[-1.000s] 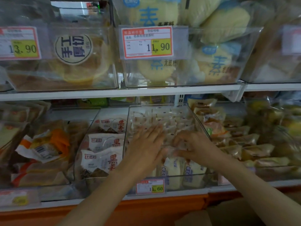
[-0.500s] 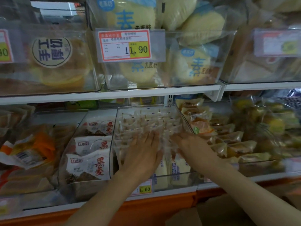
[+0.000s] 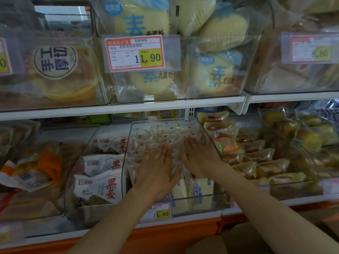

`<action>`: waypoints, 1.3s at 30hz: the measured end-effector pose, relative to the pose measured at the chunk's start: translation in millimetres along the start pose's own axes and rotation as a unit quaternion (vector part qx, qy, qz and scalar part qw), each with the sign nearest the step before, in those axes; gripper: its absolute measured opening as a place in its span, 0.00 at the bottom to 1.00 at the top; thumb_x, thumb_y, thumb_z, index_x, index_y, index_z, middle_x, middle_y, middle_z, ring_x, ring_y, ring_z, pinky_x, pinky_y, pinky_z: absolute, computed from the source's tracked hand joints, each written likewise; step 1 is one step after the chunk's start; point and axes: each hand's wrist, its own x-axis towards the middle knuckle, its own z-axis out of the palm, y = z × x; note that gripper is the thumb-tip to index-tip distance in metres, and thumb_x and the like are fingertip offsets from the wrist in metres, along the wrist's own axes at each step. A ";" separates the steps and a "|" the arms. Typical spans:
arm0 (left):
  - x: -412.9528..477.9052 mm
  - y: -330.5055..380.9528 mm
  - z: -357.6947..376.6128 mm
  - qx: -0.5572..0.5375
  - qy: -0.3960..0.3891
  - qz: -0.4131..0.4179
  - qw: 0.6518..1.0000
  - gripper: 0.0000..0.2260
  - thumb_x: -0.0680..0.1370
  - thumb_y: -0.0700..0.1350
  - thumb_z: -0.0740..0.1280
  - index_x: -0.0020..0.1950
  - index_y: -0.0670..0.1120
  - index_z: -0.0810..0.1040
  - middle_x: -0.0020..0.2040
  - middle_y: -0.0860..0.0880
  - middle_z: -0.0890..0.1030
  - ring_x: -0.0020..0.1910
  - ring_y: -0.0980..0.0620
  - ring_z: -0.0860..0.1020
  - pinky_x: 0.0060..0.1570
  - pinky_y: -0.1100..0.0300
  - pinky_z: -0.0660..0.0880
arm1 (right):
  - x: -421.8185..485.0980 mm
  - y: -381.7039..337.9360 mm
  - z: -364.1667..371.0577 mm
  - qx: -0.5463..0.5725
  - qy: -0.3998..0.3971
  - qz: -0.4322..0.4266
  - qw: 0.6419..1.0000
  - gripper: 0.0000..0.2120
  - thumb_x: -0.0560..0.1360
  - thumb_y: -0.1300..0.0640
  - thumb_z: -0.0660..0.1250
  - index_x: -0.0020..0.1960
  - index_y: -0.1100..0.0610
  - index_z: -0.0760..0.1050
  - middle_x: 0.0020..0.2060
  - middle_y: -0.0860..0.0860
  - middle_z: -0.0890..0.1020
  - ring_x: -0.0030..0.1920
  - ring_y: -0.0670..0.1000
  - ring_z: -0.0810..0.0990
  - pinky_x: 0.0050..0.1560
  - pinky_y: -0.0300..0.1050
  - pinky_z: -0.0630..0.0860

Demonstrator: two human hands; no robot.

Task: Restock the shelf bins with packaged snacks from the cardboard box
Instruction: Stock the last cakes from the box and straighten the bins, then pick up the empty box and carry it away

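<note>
Since a second ago the right hand [image 3: 200,158] has uncurled: its fingers, then bent among the wrappers, now lie nearly straight, and both hands have edged a little deeper into the bin while the view has drifted so that an 8.80 tag [image 3: 311,51] comes in at the upper right. The left hand [image 3: 157,167] lies flat and palm down beside it, fingers together; neither hand grasps anything, both simply press on the clear-wrapped snack packets [image 3: 161,132] heaped in the clear middle bin [image 3: 205,199]. A crinkled wrapper stands up in the narrow gap between the two thumbs. Under the wrists, pale packs with blue print stand against the bin's front wall, and a 1.60 price tag [image 3: 159,213] hangs below them. Left of the hands sit rye toast packs [image 3: 99,187]; to the right, rows of small brown cakes [image 3: 256,162]. Overhead, yellow cakes [image 3: 216,77] fill an upper bin behind an 11.90 tag [image 3: 134,54].
</note>
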 end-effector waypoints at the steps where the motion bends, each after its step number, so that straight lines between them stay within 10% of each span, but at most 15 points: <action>1: -0.3 -0.8 0.1 0.004 -0.001 0.000 1.000 0.34 0.79 0.63 0.37 0.78 0.43 0.43 0.79 0.46 0.43 0.78 0.51 0.42 0.74 0.43 0.39 | 1.7 -1.3 1.7 -0.009 0.002 0.022 1.000 0.31 0.82 0.45 0.42 0.77 0.64 0.47 0.77 0.60 0.54 0.77 0.57 0.55 0.75 0.52 0.53; 10: 3.0 -6.0 -2.9 -0.035 0.108 0.007 0.994 0.32 0.77 0.60 0.35 0.79 0.48 0.49 0.79 0.47 0.43 0.77 0.49 0.37 0.75 0.47 0.37 | 18.6 -2.8 4.1 0.074 0.093 -0.033 0.992 0.27 0.82 0.48 0.41 0.78 0.58 0.40 0.78 0.54 0.42 0.78 0.52 0.40 0.76 0.51 0.37; 19: 33.6 -20.2 12.1 -0.049 0.023 0.003 0.999 0.27 0.81 0.58 0.39 0.78 0.51 0.45 0.79 0.52 0.47 0.77 0.54 0.45 0.75 0.44 0.41 | 54.2 4.8 11.2 0.131 0.029 -0.039 0.990 0.25 0.83 0.52 0.40 0.78 0.54 0.42 0.78 0.50 0.45 0.78 0.49 0.42 0.76 0.53 0.38; 25: 3.8 -13.0 -7.7 -0.074 0.082 0.005 0.994 0.26 0.82 0.55 0.43 0.79 0.48 0.49 0.79 0.47 0.47 0.78 0.51 0.44 0.75 0.47 0.40 | -10.6 -8.0 -9.3 0.218 0.200 -0.079 0.952 0.26 0.83 0.52 0.51 0.78 0.56 0.51 0.78 0.53 0.52 0.77 0.51 0.53 0.76 0.46 0.50; 31: -91.9 59.8 7.9 -0.220 0.230 0.184 0.930 0.18 0.79 0.49 0.57 0.68 0.47 0.70 0.70 0.45 0.70 0.70 0.45 0.66 0.71 0.49 0.58 | -145.8 10.4 29.6 0.301 0.333 -0.129 0.884 0.18 0.81 0.52 0.57 0.69 0.53 0.69 0.67 0.46 0.73 0.69 0.45 0.69 0.67 0.42 0.68; 34: -124.2 101.3 47.7 -0.220 0.114 0.308 0.919 0.15 0.75 0.52 0.62 0.60 0.52 0.78 0.62 0.48 0.77 0.61 0.48 0.74 0.63 0.53 0.69 | -215.0 39.0 85.1 0.268 0.270 -0.029 0.924 0.16 0.78 0.47 0.58 0.65 0.46 0.71 0.62 0.42 0.75 0.64 0.43 0.73 0.62 0.44 0.72; 39: -160.9 167.7 117.8 -0.074 -0.154 0.391 0.904 0.25 0.73 0.71 0.50 0.63 0.65 0.76 0.64 0.58 0.77 0.63 0.58 0.76 0.59 0.55 0.75 | -323.3 101.1 186.9 0.155 -0.074 0.142 0.975 0.28 0.72 0.26 0.45 0.67 0.35 0.62 0.69 0.39 0.67 0.72 0.43 0.63 0.73 0.43 0.60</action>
